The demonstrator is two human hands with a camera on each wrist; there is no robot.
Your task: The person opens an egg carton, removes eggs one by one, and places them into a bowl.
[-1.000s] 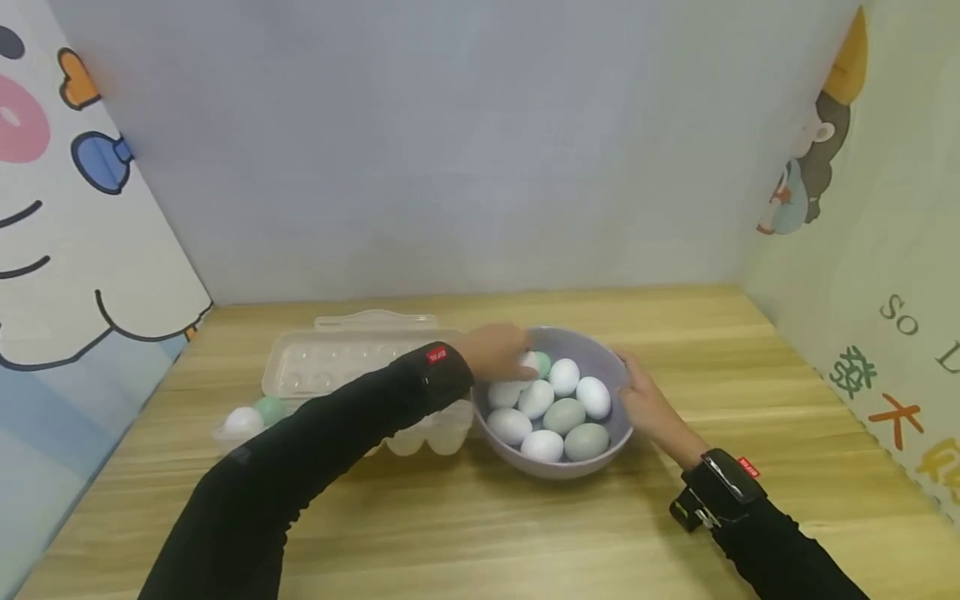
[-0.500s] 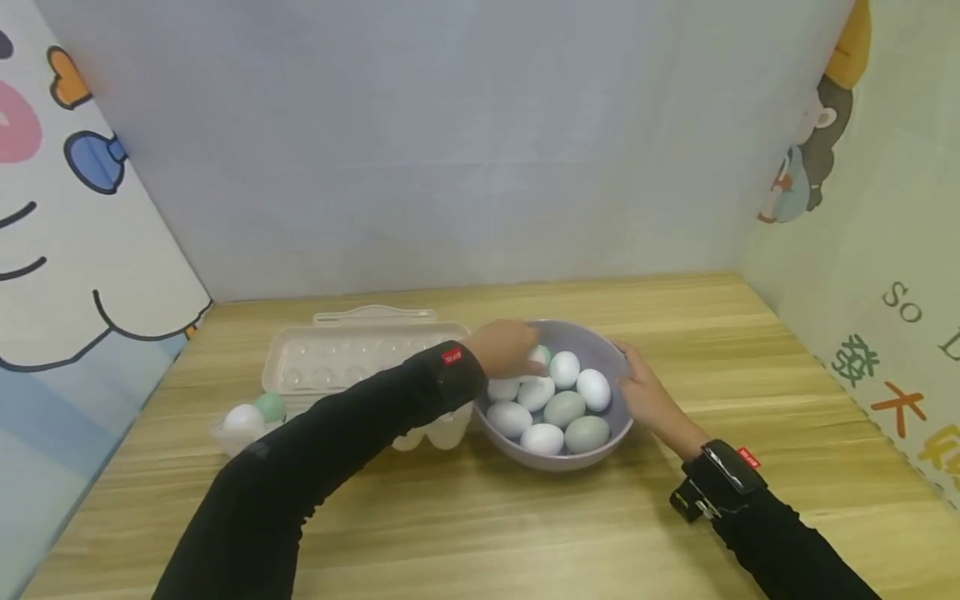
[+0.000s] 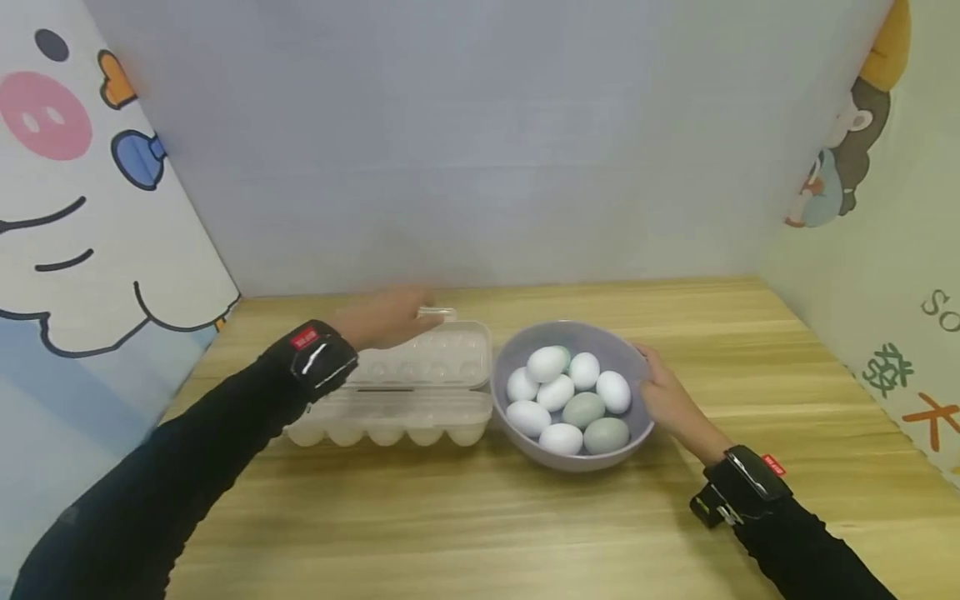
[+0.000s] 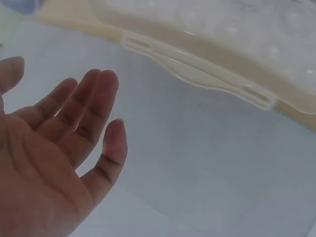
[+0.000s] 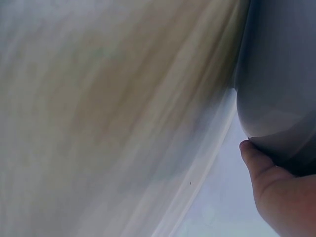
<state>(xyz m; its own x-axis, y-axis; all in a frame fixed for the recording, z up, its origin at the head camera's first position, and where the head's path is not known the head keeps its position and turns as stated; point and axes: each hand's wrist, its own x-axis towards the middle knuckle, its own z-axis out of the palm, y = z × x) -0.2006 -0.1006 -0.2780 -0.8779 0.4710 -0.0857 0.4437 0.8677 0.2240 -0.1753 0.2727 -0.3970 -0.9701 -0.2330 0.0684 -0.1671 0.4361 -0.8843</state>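
My left hand [image 3: 386, 317] hovers over the back edge of the clear plastic egg carton [image 3: 420, 393], whose lid lies open. In the left wrist view, the palm of that hand [image 4: 54, 143] faces the camera with relaxed fingers and nothing in them, apart from the carton's lid tab [image 4: 197, 76]. My right hand [image 3: 671, 408] grips the right rim of a grey-purple bowl [image 3: 592, 337], thumb against its outer side in the right wrist view. Several eggs fill the bowl: a white egg [image 3: 547, 364] on top, grey-green ones [image 3: 606, 435] at the front, and a pale green one partly hidden behind.
The bowl stands just right of the carton on a wooden table [image 3: 420, 533]. A pale wall [image 3: 525, 167] rises at the back, with printed panels left and right. My left sleeve [image 3: 187, 450] hides the carton's left end.
My left hand has moved left from the bowl to above the carton lid, leaving the white egg among the others. My right hand keeps its hold on the bowl. The head view has shifted slightly.
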